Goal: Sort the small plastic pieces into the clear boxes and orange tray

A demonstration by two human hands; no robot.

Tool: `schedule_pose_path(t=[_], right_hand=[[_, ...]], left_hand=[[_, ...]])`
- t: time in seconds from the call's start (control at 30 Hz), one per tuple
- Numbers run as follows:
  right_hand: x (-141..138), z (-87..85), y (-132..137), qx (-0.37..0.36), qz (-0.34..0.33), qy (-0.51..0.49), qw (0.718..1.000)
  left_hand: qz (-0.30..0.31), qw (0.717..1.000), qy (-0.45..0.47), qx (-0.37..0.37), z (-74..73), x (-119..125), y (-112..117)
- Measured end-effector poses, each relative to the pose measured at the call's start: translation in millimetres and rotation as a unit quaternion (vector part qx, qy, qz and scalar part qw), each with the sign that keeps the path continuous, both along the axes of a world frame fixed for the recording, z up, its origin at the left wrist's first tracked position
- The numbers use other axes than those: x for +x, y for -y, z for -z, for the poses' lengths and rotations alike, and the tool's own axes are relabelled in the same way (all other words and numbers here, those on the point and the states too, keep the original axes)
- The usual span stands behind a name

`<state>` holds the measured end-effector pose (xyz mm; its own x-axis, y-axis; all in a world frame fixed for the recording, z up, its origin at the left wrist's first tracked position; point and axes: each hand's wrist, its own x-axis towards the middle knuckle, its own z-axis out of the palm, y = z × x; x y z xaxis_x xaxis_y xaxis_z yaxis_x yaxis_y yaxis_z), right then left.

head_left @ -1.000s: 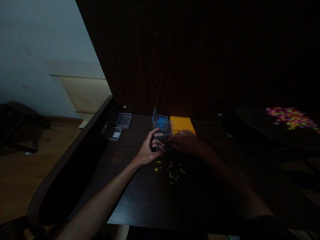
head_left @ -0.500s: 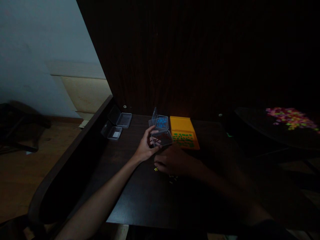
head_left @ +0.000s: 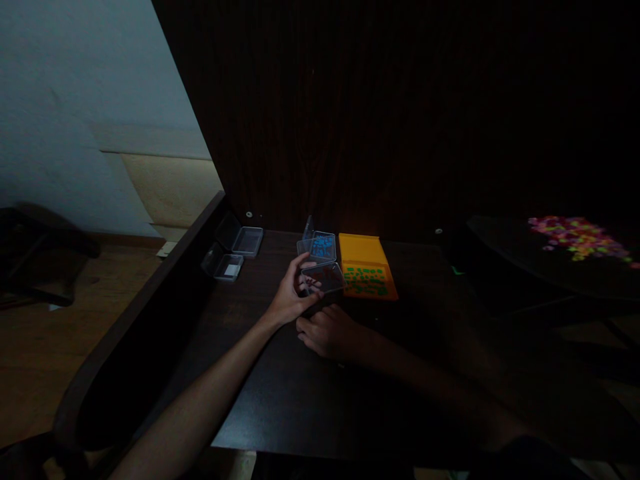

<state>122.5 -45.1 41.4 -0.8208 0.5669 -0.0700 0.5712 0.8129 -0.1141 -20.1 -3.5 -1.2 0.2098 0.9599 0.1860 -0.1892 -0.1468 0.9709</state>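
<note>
My left hand (head_left: 293,293) grips a small clear plastic box (head_left: 324,277) by its left side, thumb along the near edge. A few dark reddish pieces lie inside it. Just below the box, my right hand (head_left: 326,331) is closed and low over the dark table, fingers curled down. Whatever its fingertips pinch is hidden. The small yellow pieces are mostly covered by this hand. Behind the held box stands an open clear box with blue pieces (head_left: 324,245). To the right lies an open yellow case (head_left: 364,248) with green pieces (head_left: 367,280) in its near half.
Two open clear boxes stand at the left, one larger (head_left: 250,241) and one with a white label (head_left: 231,268). A raised side board (head_left: 150,300) borders the table's left. At the right, a pile of colourful pieces (head_left: 575,237) rests on a dark surface.
My right hand has moved a little left and toward me, over the spot where yellow pieces showed. My left hand and its box have stayed in place.
</note>
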Motion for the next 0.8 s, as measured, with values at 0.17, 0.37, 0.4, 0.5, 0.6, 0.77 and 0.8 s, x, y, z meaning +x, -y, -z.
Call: schedule_pose_path(t=[0.17, 0.37, 0.4, 0.5, 0.6, 0.77, 0.8], right_hand=[[15.6, -30.5, -18.6, -0.080, -0.010, -0.089, 0.993], [45.8, -58.4, -40.0, -0.090, 0.077, -0.195, 0.974], [48.5, -59.6, -42.1, -0.084, 0.086, -0.198, 0.973], [52.2, -58.3, -48.2, -0.068, 0.102, -0.192, 0.974], [54.6, -52.2, -56.6, -0.048, 0.109, -0.189, 0.975], [63.3, -43.1, -72.1, -0.029, 0.104, -0.193, 0.975], [64.9, -42.9, -74.1, -0.030, 0.101, -0.194, 0.975]], left_hand=[[0.005, 1.000, 0.016, -0.013, 0.5, -0.5, -1.5], [0.015, 1.000, 0.000, 0.004, -3.6, -0.5, 2.0], [0.015, 1.000, 0.000, 0.001, -4.0, -0.3, 2.7], [0.018, 1.000, 0.005, -0.009, -4.6, 0.1, 4.1], [0.026, 1.000, 0.005, -0.007, -4.8, 0.0, 4.4], [0.029, 1.000, -0.002, -0.006, -4.7, 0.0, 5.5], [0.031, 1.000, -0.001, -0.006, -4.7, 0.2, 5.8]])
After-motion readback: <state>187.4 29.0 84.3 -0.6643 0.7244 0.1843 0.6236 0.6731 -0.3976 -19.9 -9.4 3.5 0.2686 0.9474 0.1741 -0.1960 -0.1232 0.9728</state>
